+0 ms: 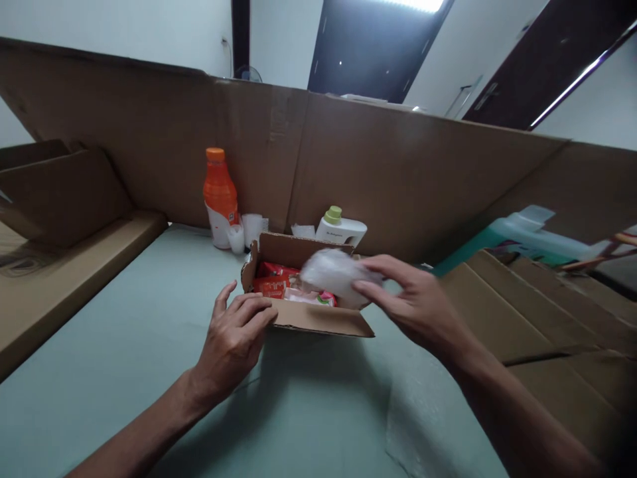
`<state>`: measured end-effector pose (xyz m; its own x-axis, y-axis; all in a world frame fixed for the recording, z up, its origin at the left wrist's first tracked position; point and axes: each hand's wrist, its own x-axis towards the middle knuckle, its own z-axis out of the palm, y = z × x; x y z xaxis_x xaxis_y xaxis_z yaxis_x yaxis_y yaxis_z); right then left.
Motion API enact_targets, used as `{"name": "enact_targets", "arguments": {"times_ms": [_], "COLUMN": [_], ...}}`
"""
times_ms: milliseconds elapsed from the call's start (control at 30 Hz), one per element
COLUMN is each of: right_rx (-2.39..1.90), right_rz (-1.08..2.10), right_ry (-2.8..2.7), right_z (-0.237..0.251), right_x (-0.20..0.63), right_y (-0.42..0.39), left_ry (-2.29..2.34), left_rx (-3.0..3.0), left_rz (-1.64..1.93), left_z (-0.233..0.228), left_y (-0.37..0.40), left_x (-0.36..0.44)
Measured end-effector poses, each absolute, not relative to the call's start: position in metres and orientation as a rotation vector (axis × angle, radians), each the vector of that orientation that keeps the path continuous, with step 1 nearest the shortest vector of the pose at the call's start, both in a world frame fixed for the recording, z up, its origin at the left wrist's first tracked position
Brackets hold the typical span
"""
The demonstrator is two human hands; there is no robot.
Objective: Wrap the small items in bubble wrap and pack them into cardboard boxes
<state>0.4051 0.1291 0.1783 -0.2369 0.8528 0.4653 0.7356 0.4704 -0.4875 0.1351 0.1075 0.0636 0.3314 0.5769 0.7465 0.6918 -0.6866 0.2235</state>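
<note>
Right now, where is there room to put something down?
Bare table lies left of the box, out to the cardboard slab, and in front between the arms. Behind the box it is crowded: orange bottle, cups, white bottle.

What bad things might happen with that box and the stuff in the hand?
The small cardboard box already holds red packets, so the white wrapped item in the right hand may not fit and could slide out. The left hand only rests on the box's corner, so the box might shift. The orange bottle stands close behind and could get knocked.
</note>
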Motion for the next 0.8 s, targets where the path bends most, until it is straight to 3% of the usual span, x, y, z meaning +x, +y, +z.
{"name": "enact_targets", "arguments": {"times_ms": [167,433,667,800], "right_rx": [-1.455,-1.550,-1.433,-1.505], "right_rz": [0.451,0.198,0.126,0.030], "right_ry": [-2.441,-2.796,-2.168,-1.650], "right_z": [0.155,0.144,0.176,0.154], "right_x": [0.366,0.350,0.392,0.437], "right_y": [0.188,0.197,0.167,0.115], "left_ry": [-1.167,-1.162,-1.297,-1.445], "left_rx": [-2.458,-2.381,-2.095,-2.042], "left_rz": [-1.276,-1.279,-1.420,-1.691], "left_z": [0.069,0.078,0.075,0.060], "left_y": [0.113,0.129,0.137,0.138], "left_x": [0.134,0.137,0.137,0.125]}}
